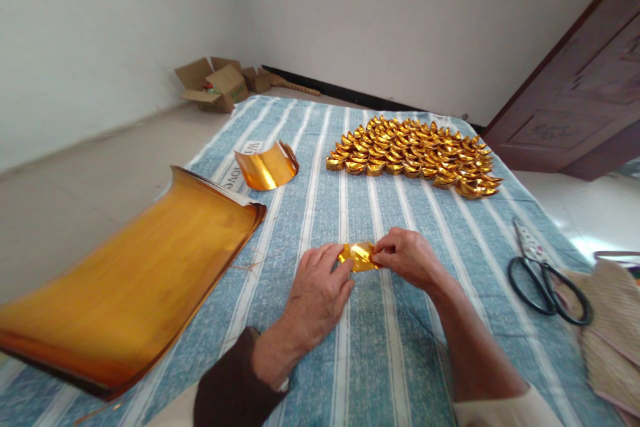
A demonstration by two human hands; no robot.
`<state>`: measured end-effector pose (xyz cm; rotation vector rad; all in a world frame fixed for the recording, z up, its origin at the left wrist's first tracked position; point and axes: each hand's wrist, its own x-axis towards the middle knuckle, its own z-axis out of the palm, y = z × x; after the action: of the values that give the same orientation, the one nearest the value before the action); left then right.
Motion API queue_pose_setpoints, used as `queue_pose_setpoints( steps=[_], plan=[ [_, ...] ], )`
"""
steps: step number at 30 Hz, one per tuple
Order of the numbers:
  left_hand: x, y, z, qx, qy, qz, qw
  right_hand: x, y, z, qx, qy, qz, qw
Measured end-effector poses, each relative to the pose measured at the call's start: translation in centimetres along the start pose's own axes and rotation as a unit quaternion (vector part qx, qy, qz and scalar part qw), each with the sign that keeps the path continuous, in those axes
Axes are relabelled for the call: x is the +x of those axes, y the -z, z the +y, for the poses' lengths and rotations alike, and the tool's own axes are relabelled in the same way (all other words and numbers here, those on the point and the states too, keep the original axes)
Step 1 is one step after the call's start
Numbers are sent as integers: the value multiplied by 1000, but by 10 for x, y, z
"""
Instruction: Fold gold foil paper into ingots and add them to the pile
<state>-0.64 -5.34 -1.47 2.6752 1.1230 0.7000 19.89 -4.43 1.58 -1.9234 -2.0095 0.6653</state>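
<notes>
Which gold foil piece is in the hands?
The small folded foil piece, pinched between left hand and right hand; the curled sheet and big stack lie untouched.

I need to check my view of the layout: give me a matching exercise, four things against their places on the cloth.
Things:
1. foil stack
2. scissors
3. folded ingots
4. foil piece

Places:
A. far side of the cloth, in a large group
B. between the left hand and right hand
C. near left edge
D. right edge

Pairs: 1-C, 2-D, 3-A, 4-B
</notes>
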Motion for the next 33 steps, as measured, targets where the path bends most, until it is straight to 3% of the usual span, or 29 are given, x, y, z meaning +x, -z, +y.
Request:
queue_pose_setpoints(
  steps=[19, 33],
  plan=[
    [0, -4, -6, -22, 12, 14, 1000, -3, 0, -1, -31, 20, -9, 999],
    [4, 3, -5, -25, 15, -16, 999, -3, -5, 1, -61, 24, -3, 998]
  ],
)
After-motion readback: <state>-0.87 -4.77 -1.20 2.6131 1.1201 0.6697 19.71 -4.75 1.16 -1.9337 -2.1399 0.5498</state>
